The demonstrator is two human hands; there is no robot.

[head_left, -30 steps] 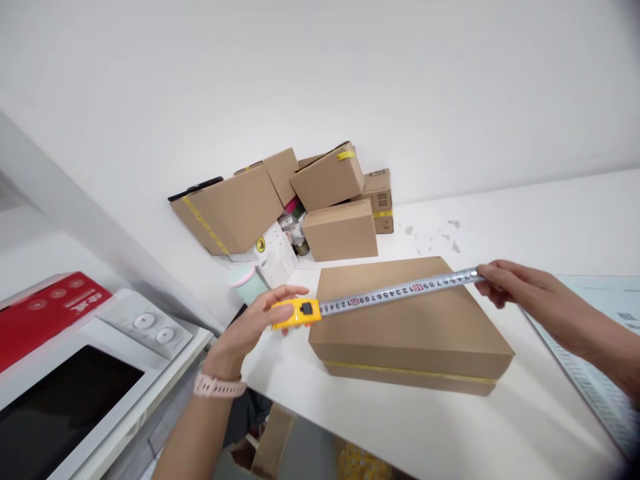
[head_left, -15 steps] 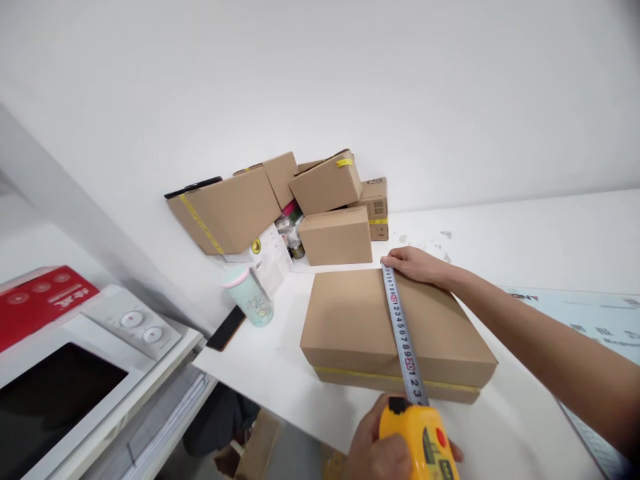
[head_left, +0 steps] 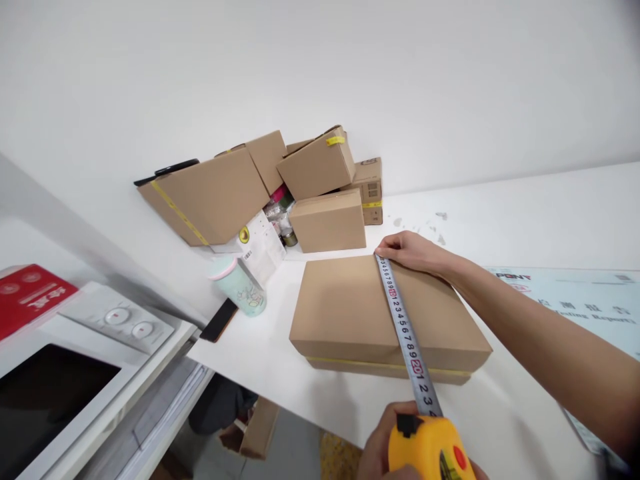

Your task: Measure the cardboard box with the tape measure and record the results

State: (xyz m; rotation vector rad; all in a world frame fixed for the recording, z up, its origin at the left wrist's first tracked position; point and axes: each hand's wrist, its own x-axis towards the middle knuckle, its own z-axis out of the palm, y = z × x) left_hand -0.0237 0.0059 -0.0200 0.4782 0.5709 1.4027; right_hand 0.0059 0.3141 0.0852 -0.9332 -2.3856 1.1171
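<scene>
A closed brown cardboard box [head_left: 340,300] lies on the white table, yellow tape running along its front side. Across its top stretches the metal blade [head_left: 400,313] of a yellow tape measure [head_left: 425,448], number marks facing up. My left hand [head_left: 383,440] is wrapped round the yellow case, in front of the box and partly cut off by the lower picture edge. At the box's far edge, my right hand [head_left: 407,250] pinches the blade's end, its fingers closed; the very tip is hidden under them. My right forearm passes over the box's right side.
Several cardboard boxes [head_left: 327,223] are stacked against the wall. A mint tumbler [head_left: 240,287] and a dark flat phone-like object [head_left: 219,321] stand left of the box. A white microwave [head_left: 60,373] is at far left, a printed light-blue sheet [head_left: 590,300] at right.
The view has shifted slightly, so the surroundings sit higher and further left. My left hand and the tape case are lower and further right, with a little more blade showing. My right hand keeps its pinch.
</scene>
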